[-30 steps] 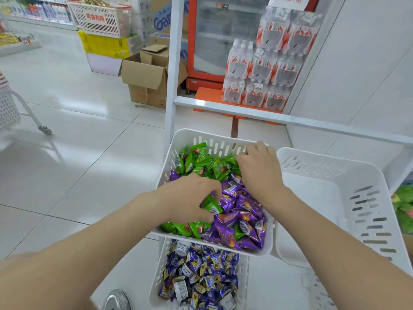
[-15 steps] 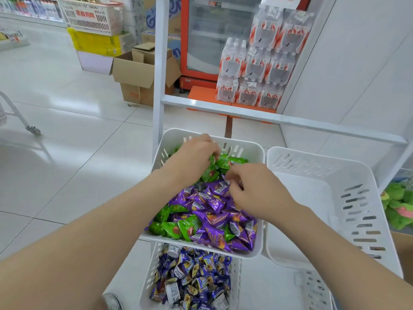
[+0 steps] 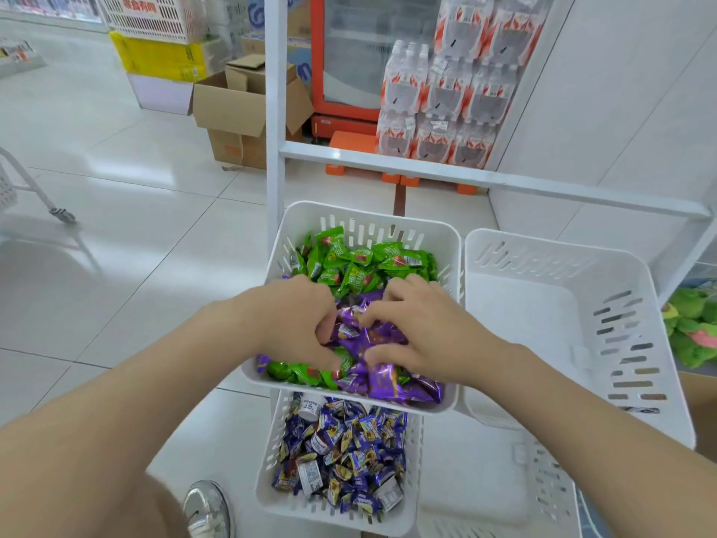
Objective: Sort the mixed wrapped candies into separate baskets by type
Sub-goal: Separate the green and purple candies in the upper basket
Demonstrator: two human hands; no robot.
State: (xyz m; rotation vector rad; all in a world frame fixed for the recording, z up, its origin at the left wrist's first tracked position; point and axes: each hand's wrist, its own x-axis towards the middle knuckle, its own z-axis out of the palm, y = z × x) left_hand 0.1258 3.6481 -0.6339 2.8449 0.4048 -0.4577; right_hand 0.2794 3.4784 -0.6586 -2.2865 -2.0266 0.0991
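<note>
Blue wrapped candies (image 3: pixel 341 448) in the low white slotted plastic basket (image 3: pixel 329 516) nearest me, above it my left hand (image 3: pixel 298 320) and right hand (image 3: pixel 419 330) curl fingers into purple foil-wrapped candies (image 3: pixel 382 380) mid upper white plastic basket (image 3: pixel 349 396), green wrapped candies (image 3: pixel 349 262) piled beyond.

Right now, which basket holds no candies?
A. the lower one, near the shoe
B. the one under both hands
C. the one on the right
C: the right basket shows only its bare white floor.
</note>
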